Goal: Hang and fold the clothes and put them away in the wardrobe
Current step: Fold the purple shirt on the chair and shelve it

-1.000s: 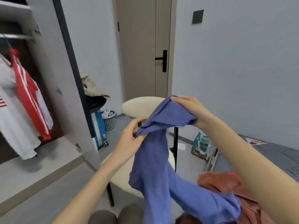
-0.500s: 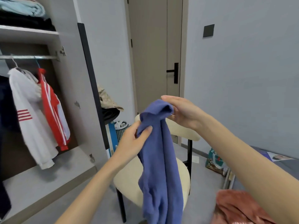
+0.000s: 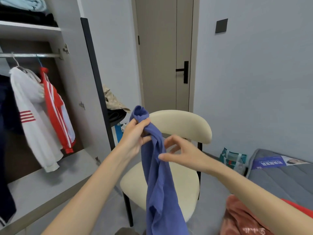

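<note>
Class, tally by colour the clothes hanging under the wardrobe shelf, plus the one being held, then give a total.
White jacket: 1
Red jacket: 1
Navy garment: 1
Blue garment, gripped by the left hand: 1
Total: 4

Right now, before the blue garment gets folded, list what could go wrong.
Only the left hand grips the blue garment, bunched at its top; the right hand merely touches it with the thumb, so it could slip. The cloth hangs twisted, so a fold may set creases. Its lower end drops out of view in front of the chair; it might drag on the floor.
</note>
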{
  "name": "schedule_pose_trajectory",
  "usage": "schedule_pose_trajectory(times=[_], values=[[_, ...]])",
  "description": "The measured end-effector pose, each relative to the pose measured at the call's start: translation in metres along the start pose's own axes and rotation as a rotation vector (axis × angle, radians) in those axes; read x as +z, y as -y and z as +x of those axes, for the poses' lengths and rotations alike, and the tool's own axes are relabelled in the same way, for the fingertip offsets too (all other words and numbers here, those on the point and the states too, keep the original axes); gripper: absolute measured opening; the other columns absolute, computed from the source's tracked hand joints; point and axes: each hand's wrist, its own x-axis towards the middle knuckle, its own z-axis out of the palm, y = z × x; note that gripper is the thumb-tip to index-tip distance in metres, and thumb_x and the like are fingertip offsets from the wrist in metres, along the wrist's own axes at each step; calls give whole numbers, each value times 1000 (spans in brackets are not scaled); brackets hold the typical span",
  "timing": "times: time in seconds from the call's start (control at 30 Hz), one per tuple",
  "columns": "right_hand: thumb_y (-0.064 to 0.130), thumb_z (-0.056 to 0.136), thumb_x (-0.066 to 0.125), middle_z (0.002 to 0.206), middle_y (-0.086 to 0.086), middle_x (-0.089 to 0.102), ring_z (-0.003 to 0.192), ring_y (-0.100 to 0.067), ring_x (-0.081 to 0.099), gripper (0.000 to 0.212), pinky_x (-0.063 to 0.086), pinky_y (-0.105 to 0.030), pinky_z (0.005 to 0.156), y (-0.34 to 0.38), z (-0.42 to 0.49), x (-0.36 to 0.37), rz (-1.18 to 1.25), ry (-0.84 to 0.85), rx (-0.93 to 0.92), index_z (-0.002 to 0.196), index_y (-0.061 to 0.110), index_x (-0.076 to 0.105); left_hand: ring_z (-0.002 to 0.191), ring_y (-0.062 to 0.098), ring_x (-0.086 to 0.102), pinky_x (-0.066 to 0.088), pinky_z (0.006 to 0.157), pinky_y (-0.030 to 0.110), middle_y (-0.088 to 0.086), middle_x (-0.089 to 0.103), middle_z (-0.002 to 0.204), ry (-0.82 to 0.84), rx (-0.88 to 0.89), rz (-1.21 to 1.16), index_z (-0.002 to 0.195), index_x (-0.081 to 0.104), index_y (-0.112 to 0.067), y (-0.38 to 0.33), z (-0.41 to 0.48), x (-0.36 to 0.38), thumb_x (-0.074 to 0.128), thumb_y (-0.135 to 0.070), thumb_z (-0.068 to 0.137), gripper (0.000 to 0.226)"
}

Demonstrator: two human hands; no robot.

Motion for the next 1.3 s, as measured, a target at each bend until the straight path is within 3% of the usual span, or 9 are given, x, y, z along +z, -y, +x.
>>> schedule_pose_trajectory(times=[0.2,0.33,0.53,0.7,0.83,0.93,1.13,1.23,1.3], values=[[20,97,52,85,9,66,76,-3,60,12,47,-22,70,-20,13,12,-117,-216,-53,93,18,63,86,14,63,58,64,25,8,61,99,-124,88,54,113,53,-8,-1,3,-8,52,-13,98,16],[15,100,46,74,5,66,68,-7,54,28,37,-21,60,-7,25,-7,-162,-355,-124,83,12,68,81,11,60,52,58,18,10,50,113,-323,244,515,82,50,-20,-5,11,-38,56,-26,96,17],[17,101,44,80,5,65,75,-12,54,32,40,-25,69,19,41,-24,-414,-375,-261,79,11,66,128,15,36,27,108,38,-5,45,137,-426,623,929,78,60,-1,-13,12,-67,62,-32,90,33],[15,99,44,58,4,54,58,-6,41,35,45,-27,62,33,50,-37,-328,-279,-187,68,4,55,73,21,43,33,68,31,13,50,78,-166,416,637,87,50,8,-33,8,-65,56,-40,93,49],[15,101,42,82,-11,64,73,-13,53,28,51,-32,68,41,52,-42,71,-234,-37,91,7,67,73,0,52,37,67,13,-7,57,82,-82,388,812,88,61,-8,-41,12,-71,61,-39,90,31],[20,103,37,92,-3,64,83,-17,55,27,42,-31,76,46,54,-41,-59,-327,-91,97,10,62,83,-19,51,37,72,2,-21,57,93,9,454,962,91,59,-22,-42,15,-80,65,-22,90,7],[37,101,42,78,-1,46,74,-14,42,38,34,-30,68,56,59,-41,-6,-275,-98,82,5,48,96,-12,44,38,72,1,-29,41,109,23,522,872,119,38,-29,-43,14,-83,66,-17,89,42],[61,78,60,77,-6,54,68,-17,49,57,40,-31,66,54,54,-45,-227,-128,-90,91,6,55,92,-5,50,41,66,0,-23,52,101,42,495,858,116,49,-27,-47,17,-86,60,-14,93,28],[42,78,69,83,-2,60,74,-20,54,32,42,-28,66,47,53,-47,-468,-74,-133,90,16,55,85,-2,53,40,64,6,-18,58,90,28,457,917,108,56,-26,-47,20,-90,53,-11,97,18]])
